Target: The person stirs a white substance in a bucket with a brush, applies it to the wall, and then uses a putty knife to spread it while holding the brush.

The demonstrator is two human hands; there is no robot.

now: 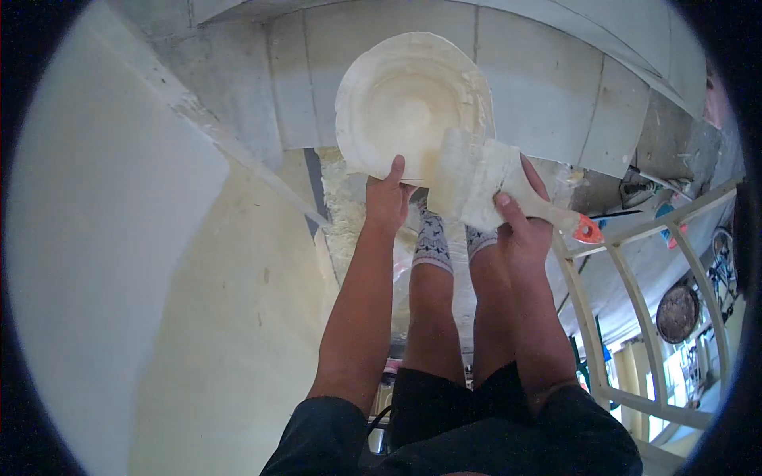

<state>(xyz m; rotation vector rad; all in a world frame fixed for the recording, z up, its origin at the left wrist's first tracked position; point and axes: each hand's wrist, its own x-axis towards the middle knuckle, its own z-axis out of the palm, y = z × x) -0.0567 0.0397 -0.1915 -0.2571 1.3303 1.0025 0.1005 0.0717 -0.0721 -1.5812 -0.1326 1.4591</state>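
My left hand (386,200) grips the near rim of a round paint bucket (470,75), thumb on the inside of the rim. Cream-coloured paint coats the bucket's inner wall, with pale liquid at the bottom. My right hand (525,226) is closed around the handle of a wide paintbrush (486,184), whose handle end is orange. The brush's bristles point left and overlap the bucket's near right rim. Paint covers the bristles and the broad part of the brush. The fingers beneath the handle are partly hidden.
At left stands a wall (230,317), part white and part cream. A pale railing (631,278) runs along the right side. Light panels (540,95) lie beyond the bucket. My socked feet (432,242) stand below, on a paint-spattered surface. A round brown object (678,313) lies beyond the railing.
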